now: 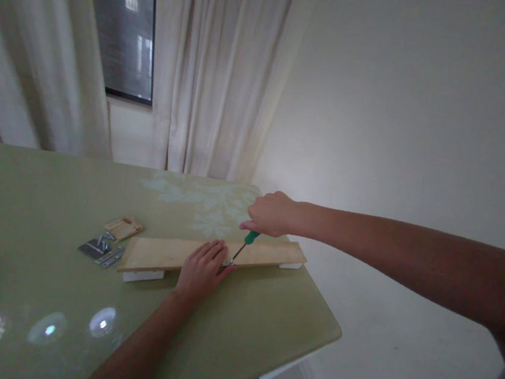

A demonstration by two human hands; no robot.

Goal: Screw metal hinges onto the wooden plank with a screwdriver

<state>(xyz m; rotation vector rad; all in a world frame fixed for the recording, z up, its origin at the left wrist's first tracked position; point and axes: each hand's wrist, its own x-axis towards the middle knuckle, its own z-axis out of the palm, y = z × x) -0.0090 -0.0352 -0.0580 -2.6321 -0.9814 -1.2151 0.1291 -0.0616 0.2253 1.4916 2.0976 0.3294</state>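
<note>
Gripping one green-handled, thin-shafted metal screwdriver, the right hand curls closed above one long, flat, pale wooden plank, which lies across two white blocks on a glossy green tabletop. The left hand rests on the plank, fingers close together, thumb near the screwdriver's tip; whether it pinches anything cannot be told. Near the plank's left end lie one small rectangular wooden piece and several shiny metal fittings.
</note>
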